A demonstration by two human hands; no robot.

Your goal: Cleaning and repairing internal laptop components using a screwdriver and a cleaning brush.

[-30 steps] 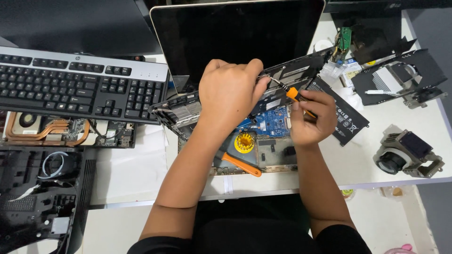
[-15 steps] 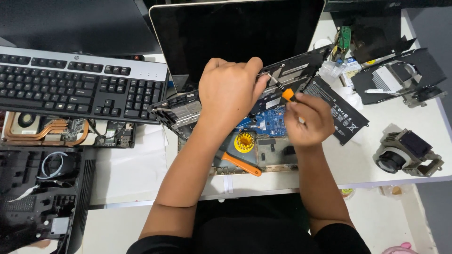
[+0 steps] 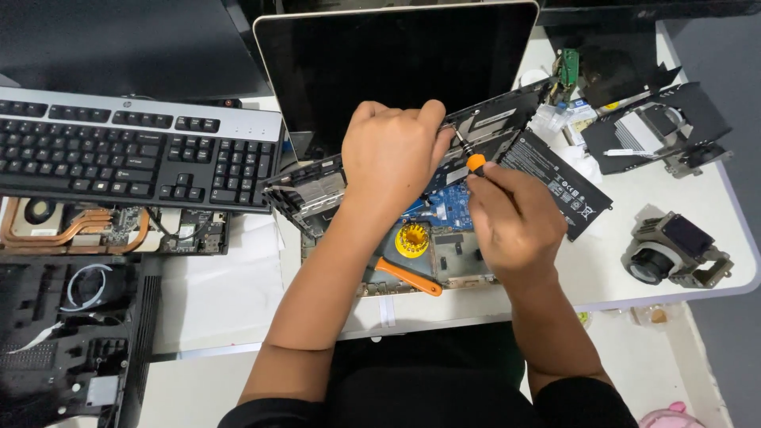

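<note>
Change since a second ago: the right hand (image 3: 514,220) sits higher and closer to the left hand (image 3: 394,158); the screwdriver (image 3: 469,155), orange collar showing, now points at the raised edge of the lid panel (image 3: 483,119) rather than lower over the board. Judgement: work has shifted to a fastener or clip at that upper edge. Left hand unchanged in place.

Laptop (image 3: 380,87): opened up on the white table (image 3: 697,190), dark screen standing at the back, base exposed. Lid panel tilted up off the base, held there by the left hand, fingers curled over its top edge. Blue circuit board (image 3: 444,204) visible under it, between the two hands.

Right hand closed around the screwdriver handle, tip at the panel edge; contact point too small to tell.

Orange pry tool (image 3: 408,277) lies on the base, near the yellow round piece (image 3: 412,238). Flat black battery (image 3: 559,182) just right of the laptop.
</note>
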